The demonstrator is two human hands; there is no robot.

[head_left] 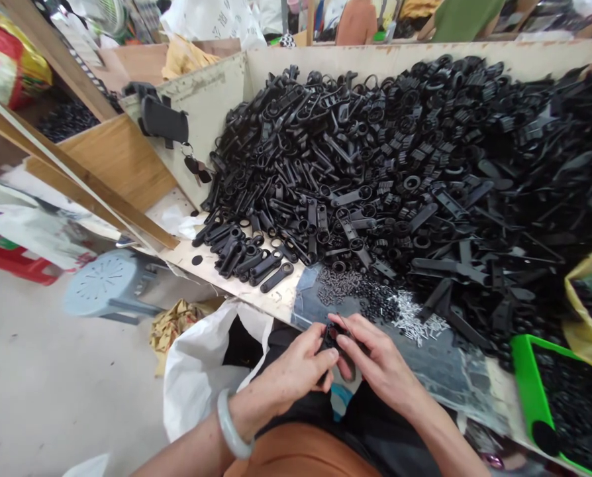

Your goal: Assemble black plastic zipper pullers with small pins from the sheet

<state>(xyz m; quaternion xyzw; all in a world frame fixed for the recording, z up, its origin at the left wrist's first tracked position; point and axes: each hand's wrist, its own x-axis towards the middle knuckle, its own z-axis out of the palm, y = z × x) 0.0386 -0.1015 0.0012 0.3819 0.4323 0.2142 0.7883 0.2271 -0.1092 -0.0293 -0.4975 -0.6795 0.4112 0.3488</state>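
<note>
My left hand [296, 371] and my right hand [375, 361] meet at the near edge of the workbench [256, 295], both pinched on one small black plastic part [332, 334] held between them. A pale bangle [231, 424] sits on my left wrist. Just beyond my fingers lie a patch of tiny black pieces [360, 295] and a scatter of small silver pins [418, 321]. A huge heap of black plastic parts [400, 165] fills the bench behind them.
A white sack [201, 371] hangs open below the bench by my left knee. A green tray [524, 377] of black bits and a yellow bag [581, 318] sit at the right. A grey stool [104, 285] stands on the floor at left. People sit beyond the far board.
</note>
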